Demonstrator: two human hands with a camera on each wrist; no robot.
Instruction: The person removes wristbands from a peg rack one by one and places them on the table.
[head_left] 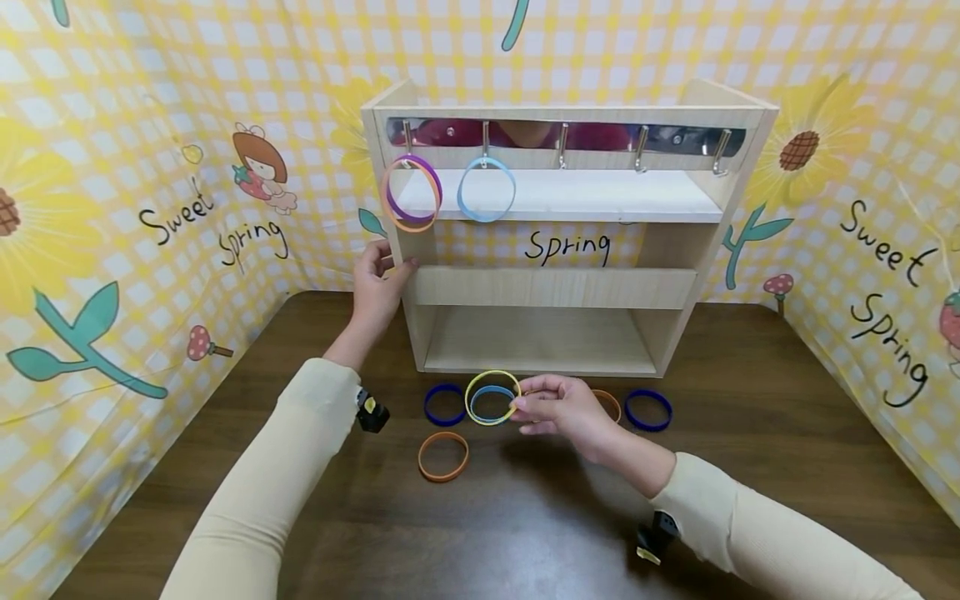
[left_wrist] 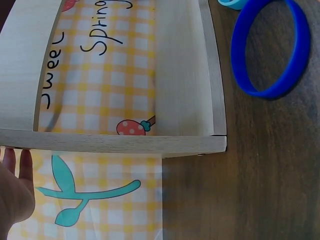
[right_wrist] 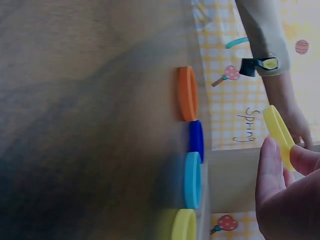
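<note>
In the head view, my right hand (head_left: 558, 410) pinches a yellow wristband (head_left: 492, 372) between thumb and fingertips, above the table just in front of a wooden rack (head_left: 555, 289). The right wrist view shows this yellow wristband (right_wrist: 276, 127) edge-on. My left hand (head_left: 377, 283) touches the rack's left side panel, thumb at its front edge; in the left wrist view straight fingers (left_wrist: 25, 165) meet its outer face. A purple wristband (head_left: 435, 179) and an orange wristband (head_left: 386, 200) hang on the leftmost hook; a light blue wristband (head_left: 514, 193) hangs on the second.
Beneath the yellow one lies a light blue wristband (head_left: 491, 388). Dark blue wristbands (head_left: 426, 408) (head_left: 648, 428) and orange ones (head_left: 442, 478) (head_left: 617, 406) lie on the table (head_left: 480, 542). Another yellow wristband (right_wrist: 184, 227) shows in the right wrist view. Patterned cloth (head_left: 247, 83) surrounds the table.
</note>
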